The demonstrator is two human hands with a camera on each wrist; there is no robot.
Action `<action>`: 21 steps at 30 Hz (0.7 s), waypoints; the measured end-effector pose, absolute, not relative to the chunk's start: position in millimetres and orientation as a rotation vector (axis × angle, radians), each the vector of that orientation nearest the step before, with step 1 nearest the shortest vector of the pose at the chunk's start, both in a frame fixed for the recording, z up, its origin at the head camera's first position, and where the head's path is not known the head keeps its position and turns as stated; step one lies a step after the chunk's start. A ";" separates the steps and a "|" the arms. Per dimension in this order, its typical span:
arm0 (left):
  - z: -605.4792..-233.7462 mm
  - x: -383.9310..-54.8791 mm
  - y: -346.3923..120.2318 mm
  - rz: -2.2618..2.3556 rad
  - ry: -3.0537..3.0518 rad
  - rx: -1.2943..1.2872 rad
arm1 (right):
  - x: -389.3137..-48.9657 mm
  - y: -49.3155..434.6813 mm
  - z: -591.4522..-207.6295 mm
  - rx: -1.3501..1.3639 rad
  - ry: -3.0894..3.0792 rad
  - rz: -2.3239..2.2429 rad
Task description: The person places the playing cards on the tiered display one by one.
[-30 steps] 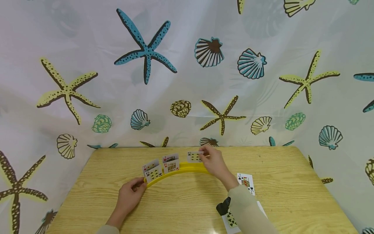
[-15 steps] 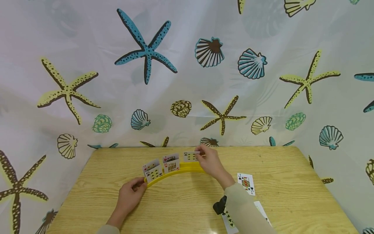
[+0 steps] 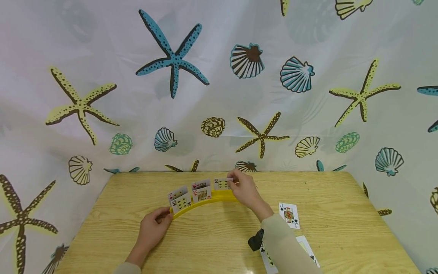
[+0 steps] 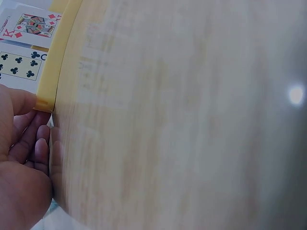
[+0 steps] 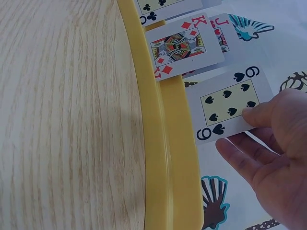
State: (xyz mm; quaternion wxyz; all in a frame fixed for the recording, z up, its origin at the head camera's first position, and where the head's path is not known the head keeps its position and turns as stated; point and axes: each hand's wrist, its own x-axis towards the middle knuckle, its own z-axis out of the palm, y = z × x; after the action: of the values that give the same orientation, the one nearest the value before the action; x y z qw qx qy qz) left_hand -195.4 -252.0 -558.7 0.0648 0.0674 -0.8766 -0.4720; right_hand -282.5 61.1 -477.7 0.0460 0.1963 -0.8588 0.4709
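Note:
My left hand grips the left end of a curved yellow card holder, thumb on the end in the left wrist view. Near that hand a clubs card stands in the front, with a seven of diamonds behind it. Farther right, a king of diamonds stands before a jack of hearts. My right hand pinches the right side of a six of spades. That card's lower edge is at the holder's rear side; whether it sits in a slot, I cannot tell.
A jack of spades lies face up on the wooden table, right of the holder. Nearer, a clubs card and another white card edge show from under my right sleeve. A patterned cloth hangs behind the table.
My right hand has moved left along the holder with the six of spades, closer to the king of diamonds. The left hand keeps its grip on the holder's end.

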 end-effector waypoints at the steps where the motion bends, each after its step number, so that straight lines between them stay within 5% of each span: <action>1: -558.6 -195.4 -251.9 -1.427 -2.646 0.204 | -282.4 61.0 -478.0 0.596 -2.621 1.442; 21: -560.7 -196.8 -252.2 -1.447 -2.641 0.209 | -282.3 61.6 -483.8 0.591 -2.640 1.444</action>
State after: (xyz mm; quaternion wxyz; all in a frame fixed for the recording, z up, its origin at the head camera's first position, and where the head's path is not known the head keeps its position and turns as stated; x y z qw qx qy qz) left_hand -196.8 -252.2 -560.7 0.0612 0.0691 -0.8733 -0.4784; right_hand -282.3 61.6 -483.8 0.0375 0.1926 -0.8603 0.4706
